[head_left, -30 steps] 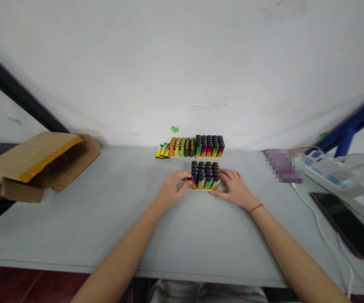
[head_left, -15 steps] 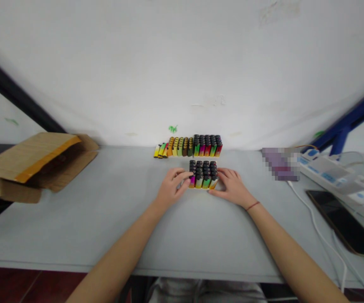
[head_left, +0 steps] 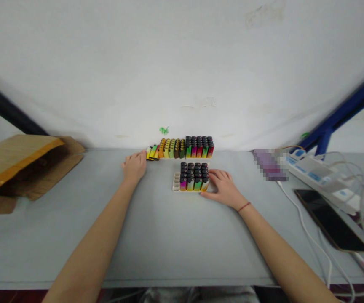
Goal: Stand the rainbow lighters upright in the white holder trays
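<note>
A white tray (head_left: 176, 182) of upright colourful lighters with black caps (head_left: 194, 176) sits mid-table; its left column of slots is bare. My right hand (head_left: 220, 188) rests against the tray's right side, fingers curled along it. My left hand (head_left: 134, 165) is stretched toward the back wall, fingertips at the leaning lighters (head_left: 153, 152) on the left end of a second row of lighters (head_left: 186, 147). Its fingers are loosely bent and I cannot make out anything in them.
An open cardboard box (head_left: 17, 166) lies at the left. A blurred purple object (head_left: 266, 164), a white power strip (head_left: 317, 175), cables (head_left: 308, 229) and a dark phone (head_left: 329, 219) occupy the right side. The grey table (head_left: 182, 240) ends at a white wall.
My left hand left the tray and moved up-left to the leaning lighters by the wall. The tray's left slots now show. My view shifted slightly right.
</note>
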The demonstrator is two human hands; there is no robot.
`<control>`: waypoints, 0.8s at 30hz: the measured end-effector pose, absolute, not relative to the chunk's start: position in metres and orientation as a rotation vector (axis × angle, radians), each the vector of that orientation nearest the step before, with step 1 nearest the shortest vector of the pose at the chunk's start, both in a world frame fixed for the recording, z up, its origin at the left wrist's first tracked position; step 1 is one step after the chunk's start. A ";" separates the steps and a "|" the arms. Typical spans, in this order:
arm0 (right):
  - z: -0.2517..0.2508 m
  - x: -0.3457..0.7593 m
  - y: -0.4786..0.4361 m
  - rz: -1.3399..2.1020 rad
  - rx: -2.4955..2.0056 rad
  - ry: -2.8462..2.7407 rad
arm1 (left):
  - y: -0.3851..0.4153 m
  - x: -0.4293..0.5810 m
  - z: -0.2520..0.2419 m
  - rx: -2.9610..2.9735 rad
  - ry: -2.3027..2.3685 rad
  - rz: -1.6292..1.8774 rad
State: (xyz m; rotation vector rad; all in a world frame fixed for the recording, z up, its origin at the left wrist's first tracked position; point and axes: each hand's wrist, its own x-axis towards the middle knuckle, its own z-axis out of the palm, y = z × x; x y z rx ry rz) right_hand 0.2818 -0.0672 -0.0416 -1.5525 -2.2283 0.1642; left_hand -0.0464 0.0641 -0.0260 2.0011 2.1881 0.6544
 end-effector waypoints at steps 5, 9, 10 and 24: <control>-0.043 0.283 -0.067 0.161 -1.539 -2.230 | 0.053 -0.044 -0.020 2.067 2.258 0.598; -0.044 0.285 -0.067 0.152 -1.528 -2.230 | 0.050 -0.043 -0.023 2.140 2.253 0.664; -0.044 0.285 -0.067 0.149 -1.524 -2.230 | 0.049 -0.044 -0.024 2.159 2.239 0.671; -0.046 0.285 -0.067 0.131 -1.526 -2.233 | 0.032 -0.053 -0.025 1.989 1.984 0.927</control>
